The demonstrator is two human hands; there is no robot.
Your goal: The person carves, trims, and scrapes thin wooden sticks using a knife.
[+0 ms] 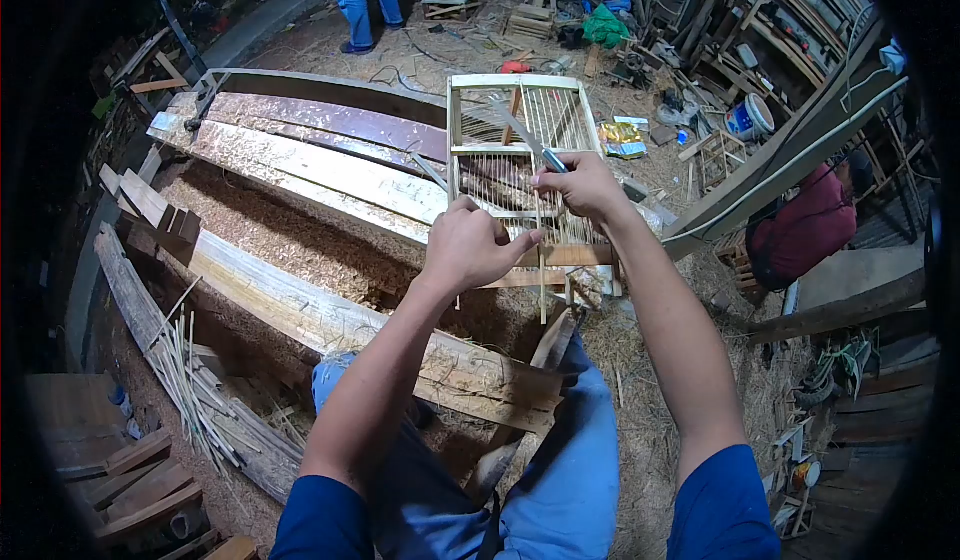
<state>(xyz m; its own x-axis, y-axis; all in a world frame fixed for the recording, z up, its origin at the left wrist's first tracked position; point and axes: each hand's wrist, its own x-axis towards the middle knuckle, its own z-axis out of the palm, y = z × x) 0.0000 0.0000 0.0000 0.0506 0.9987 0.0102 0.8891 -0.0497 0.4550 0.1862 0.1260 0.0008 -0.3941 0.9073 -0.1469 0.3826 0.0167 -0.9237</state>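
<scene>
A slatted wooden frame (521,82), like a cage with thin upright sticks, stands between my knees and the bench. My left hand (468,247) is closed at its near left side, fingers curled and mostly hidden, thumb stretched to the right. The thumb tip touches or nearly touches a thin bamboo stick (543,285) that hangs below the frame's crossbar (575,255). Closed round the handle of a knife (518,124), my right hand (588,188) is over the frame's right half. The long blade points up and left, across the upper slats.
Shaving-covered planks (330,182) form a bench at left, with a nearer beam (300,300). Loose bamboo strips (190,390) lie at lower left. One person's legs (362,5) stand at the back; another person's dark red shirt (815,222) is at right. A white bucket (750,117) lies tilted.
</scene>
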